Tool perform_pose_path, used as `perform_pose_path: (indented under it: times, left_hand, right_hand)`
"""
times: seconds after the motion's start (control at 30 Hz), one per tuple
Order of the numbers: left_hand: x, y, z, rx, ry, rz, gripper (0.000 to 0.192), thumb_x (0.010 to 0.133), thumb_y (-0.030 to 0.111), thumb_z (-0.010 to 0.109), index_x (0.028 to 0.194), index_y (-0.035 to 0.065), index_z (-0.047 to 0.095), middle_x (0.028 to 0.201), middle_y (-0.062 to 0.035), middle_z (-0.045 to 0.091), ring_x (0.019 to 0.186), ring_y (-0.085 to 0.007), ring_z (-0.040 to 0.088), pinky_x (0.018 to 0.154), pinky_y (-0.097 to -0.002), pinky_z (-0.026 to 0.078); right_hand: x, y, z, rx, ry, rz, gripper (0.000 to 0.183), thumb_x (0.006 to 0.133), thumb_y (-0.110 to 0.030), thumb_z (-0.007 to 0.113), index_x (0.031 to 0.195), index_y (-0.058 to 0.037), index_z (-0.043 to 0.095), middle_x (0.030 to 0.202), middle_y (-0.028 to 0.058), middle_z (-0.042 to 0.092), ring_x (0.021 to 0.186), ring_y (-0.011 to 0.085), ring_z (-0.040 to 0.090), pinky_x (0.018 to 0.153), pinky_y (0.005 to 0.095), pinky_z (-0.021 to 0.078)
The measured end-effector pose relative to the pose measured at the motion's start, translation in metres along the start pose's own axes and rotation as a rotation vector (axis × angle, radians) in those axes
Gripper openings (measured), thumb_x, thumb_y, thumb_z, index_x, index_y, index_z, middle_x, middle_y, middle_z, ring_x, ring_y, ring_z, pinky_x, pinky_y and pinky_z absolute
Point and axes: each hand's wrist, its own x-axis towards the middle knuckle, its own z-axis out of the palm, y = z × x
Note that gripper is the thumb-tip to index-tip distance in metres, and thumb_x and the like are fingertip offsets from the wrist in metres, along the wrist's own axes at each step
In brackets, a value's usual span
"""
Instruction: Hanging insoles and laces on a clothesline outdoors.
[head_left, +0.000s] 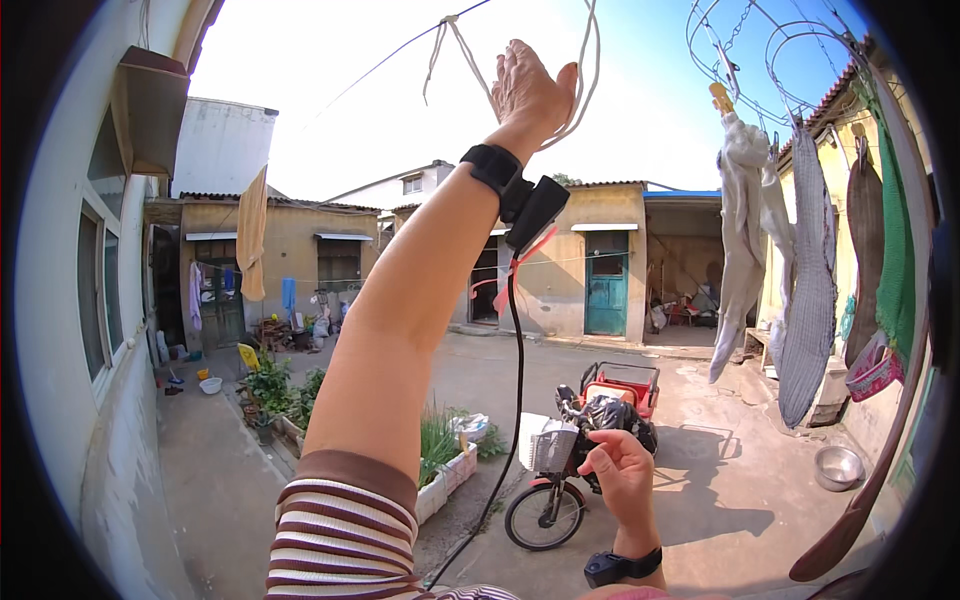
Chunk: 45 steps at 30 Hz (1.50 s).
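My left hand (531, 90) is raised high overhead, back towards me, with the thumb spread away from the fingers. A white cord (592, 71) hangs from above in a loop around it; whether the palm touches the cord is hidden. The cord's knotted end is tied to a thin dark line (390, 56) running across the sky. Lower down, my right hand (621, 469) is held up with loosely bent fingers and nothing visible in it. Behind that hand stands a cargo tricycle (555, 510) with a front basket (550, 448). Both wrists wear black straps.
White socks (739, 225), a grey insole-shaped cloth (806, 277) and a green mesh cloth (896, 240) hang from wire hoop hangers (795, 30) at right. A black cable (519, 360) trails from my left wrist. A metal bowl (838, 468) and planter boxes (446, 480) stand on the ground.
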Motion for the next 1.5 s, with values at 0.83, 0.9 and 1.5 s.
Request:
perform_pose_path:
  times: [0.83, 0.9, 1.5]
  left_hand:
    - [-0.366, 0.010, -0.196, -0.936, -1.159, 0.254, 0.036, 0.069, 0.002, 0.062, 0.105, 0.0043, 0.056, 0.089, -0.0113, 0.058, 0.083, -0.0280, 0.055, 0.071, -0.0356, 0.044]
    - [-0.405, 0.056, -0.223, -1.221, -1.399, 0.219, 0.038, 0.070, 0.005, 0.063, 0.107, 0.0033, 0.055, 0.099, -0.0152, 0.055, 0.086, -0.0318, 0.054, 0.074, -0.0384, 0.044]
    - [-0.523, 0.347, -0.241, -2.288, -2.088, 0.195, 0.013, 0.079, 0.011, 0.061, 0.089, 0.0022, 0.060, 0.081, -0.0102, 0.059, 0.075, -0.0276, 0.055, 0.067, -0.0325, 0.043]
  right_hand:
    - [-0.124, -0.065, 0.006, -0.289, 0.365, 0.262, 0.015, 0.086, -0.016, 0.056, 0.087, -0.0005, 0.058, 0.061, -0.0018, 0.053, 0.054, 0.0044, 0.049, 0.050, 0.0182, 0.0395]
    - [-0.144, -0.070, -0.021, -0.302, 0.451, 0.342, 0.020, 0.087, -0.022, 0.057, 0.086, -0.0026, 0.058, 0.060, -0.0024, 0.053, 0.053, 0.0048, 0.050, 0.049, 0.0188, 0.0403]
    - [-0.392, -0.259, -0.257, -0.471, 1.263, 0.143, 0.012, 0.086, -0.019, 0.054, 0.081, -0.0080, 0.055, 0.057, -0.0004, 0.049, 0.046, 0.0098, 0.049, 0.042, 0.0221, 0.0411]
